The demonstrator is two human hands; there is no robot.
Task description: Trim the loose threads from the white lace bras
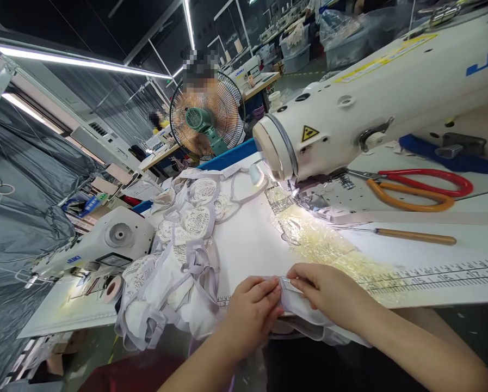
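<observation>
My left hand and my right hand both pinch a pale lilac fabric piece with an elastic strap at the near edge of the white sewing table. The fingertips of both hands meet over the strap. More of the same fabric hangs off the table edge below my hands. A clear lace-patterned strip runs from my hands up to the needle area of the white sewing machine.
A heap of white lace garments with lilac straps lies left of my hands. Red and orange scissors and a wooden-handled awl rest at right. A second sewing machine stands far left; a fan and a person are behind.
</observation>
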